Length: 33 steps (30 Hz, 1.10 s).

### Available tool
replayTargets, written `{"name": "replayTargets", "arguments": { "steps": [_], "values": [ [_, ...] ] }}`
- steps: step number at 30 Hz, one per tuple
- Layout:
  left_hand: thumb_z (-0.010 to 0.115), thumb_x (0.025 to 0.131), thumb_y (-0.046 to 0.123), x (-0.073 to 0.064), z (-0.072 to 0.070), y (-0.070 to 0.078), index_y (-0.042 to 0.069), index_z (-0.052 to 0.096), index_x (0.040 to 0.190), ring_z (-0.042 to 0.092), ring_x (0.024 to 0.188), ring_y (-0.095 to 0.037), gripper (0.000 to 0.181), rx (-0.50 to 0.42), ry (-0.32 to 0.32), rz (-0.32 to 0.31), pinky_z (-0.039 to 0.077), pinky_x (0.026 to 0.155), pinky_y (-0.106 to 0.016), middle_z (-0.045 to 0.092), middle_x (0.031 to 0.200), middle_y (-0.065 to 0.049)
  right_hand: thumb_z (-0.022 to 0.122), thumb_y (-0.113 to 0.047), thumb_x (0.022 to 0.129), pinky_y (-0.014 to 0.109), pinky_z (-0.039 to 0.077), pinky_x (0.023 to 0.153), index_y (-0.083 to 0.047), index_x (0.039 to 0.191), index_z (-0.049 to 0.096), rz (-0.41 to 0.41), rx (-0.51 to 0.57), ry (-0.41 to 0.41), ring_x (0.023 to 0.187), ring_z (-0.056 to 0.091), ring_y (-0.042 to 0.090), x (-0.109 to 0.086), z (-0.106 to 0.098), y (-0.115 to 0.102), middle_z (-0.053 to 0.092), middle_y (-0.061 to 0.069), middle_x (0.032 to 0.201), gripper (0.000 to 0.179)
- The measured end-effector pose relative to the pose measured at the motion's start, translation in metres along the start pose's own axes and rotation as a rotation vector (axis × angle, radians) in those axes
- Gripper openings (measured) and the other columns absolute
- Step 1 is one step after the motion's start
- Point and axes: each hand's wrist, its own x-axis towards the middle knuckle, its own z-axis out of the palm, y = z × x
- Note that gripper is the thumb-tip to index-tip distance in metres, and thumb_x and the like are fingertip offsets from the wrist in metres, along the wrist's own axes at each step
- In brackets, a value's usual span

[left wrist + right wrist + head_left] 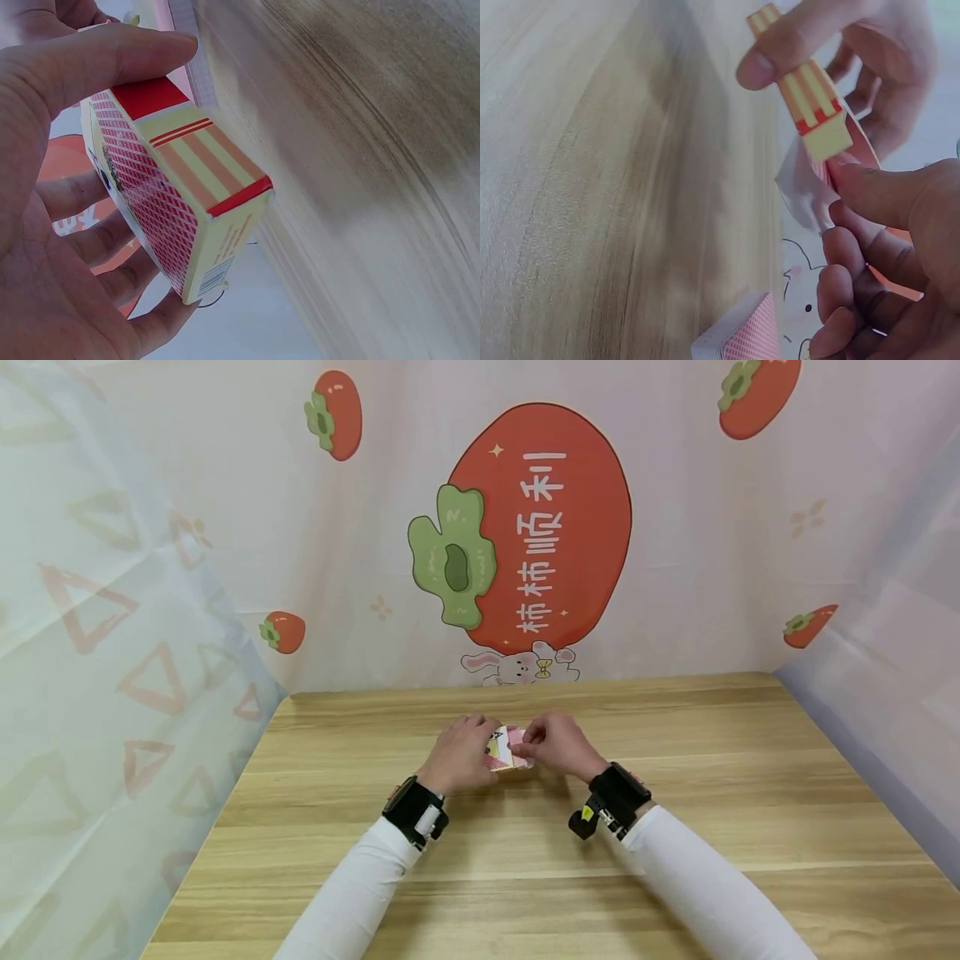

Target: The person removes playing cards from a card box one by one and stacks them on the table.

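A playing card box, with a card face and a red pattern on its side, is held above the table. My left hand grips it, thumb on the striped narrow side and fingers at the opposite side. In the left wrist view the box shows its striped edge and a barcode end. My right hand pinches at the other end of the box. There, in the right wrist view, a thin white flap hangs beside the right thumb. The fingers partly hide that end.
A stack of cards with pink patterned backs appears at the bottom of the right wrist view. The wooden table runs up to a printed backdrop, with cloth walls at both sides.
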Motion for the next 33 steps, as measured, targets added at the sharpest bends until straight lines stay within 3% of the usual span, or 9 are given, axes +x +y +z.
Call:
{"name": "replayTargets", "arguments": {
  "steps": [11,20,23,27,30,33],
  "values": [
    [0.074,0.061,0.032,-0.001,-0.002,-0.004,0.013,0.051,0.126,0.048,0.104,-0.023,0.072,-0.005,0.009,-0.011,0.039,0.084,-0.045,0.052,0.114,-0.004,0.069,-0.025,0.08,0.031,0.04,0.058,-0.011,0.076,0.061,0.077,0.106,-0.013,0.066,0.049,0.019,-0.003,-0.011,0.011,0.056,0.004,0.074,0.017],
    [0.075,0.062,0.033,-0.001,-0.001,-0.007,0.013,0.051,0.127,0.049,0.104,-0.024,0.072,-0.006,0.003,-0.012,0.039,0.084,-0.045,0.052,0.114,-0.004,0.071,-0.029,0.078,0.031,0.04,0.055,-0.012,0.08,0.062,0.117,0.061,0.015,0.065,0.05,0.02,-0.006,-0.015,0.011,0.057,0.004,0.076,0.019],
    [0.075,0.062,0.033,-0.002,0.001,-0.008,0.014,0.051,0.126,0.048,0.103,-0.023,0.072,-0.008,0.0,-0.017,0.039,0.084,-0.045,0.052,0.113,-0.003,0.074,-0.031,0.074,0.03,0.043,0.061,-0.012,0.09,0.062,0.057,-0.013,0.075,0.074,0.051,0.02,-0.006,-0.014,0.007,0.057,0.003,0.085,0.028],
    [0.076,0.062,0.033,-0.004,0.003,-0.008,0.014,0.051,0.125,0.048,0.102,-0.023,0.071,-0.011,-0.005,-0.018,0.039,0.084,-0.045,0.051,0.112,-0.003,0.075,-0.027,0.072,0.035,0.043,0.079,-0.014,0.101,0.063,-0.137,-0.172,0.097,0.096,0.053,0.022,-0.006,-0.013,-0.001,0.058,0.001,0.103,0.035],
    [0.076,0.062,0.034,-0.004,0.003,-0.008,0.014,0.051,0.125,0.048,0.101,-0.023,0.07,-0.012,-0.009,-0.013,0.04,0.083,-0.046,0.051,0.111,-0.003,0.074,-0.02,0.072,0.039,0.036,0.093,-0.018,0.108,0.063,-0.287,-0.275,0.01,0.114,0.047,0.023,-0.005,-0.012,-0.006,0.056,0.002,0.12,0.037],
    [0.075,0.062,0.034,-0.005,0.003,-0.009,0.014,0.051,0.125,0.048,0.102,-0.024,0.07,-0.01,-0.008,-0.007,0.04,0.083,-0.047,0.051,0.11,-0.003,0.073,-0.016,0.072,0.039,0.03,0.1,-0.021,0.113,0.06,-0.379,-0.34,-0.098,0.123,0.041,0.021,-0.005,-0.01,-0.009,0.05,0.001,0.13,0.043]
  ]
}}
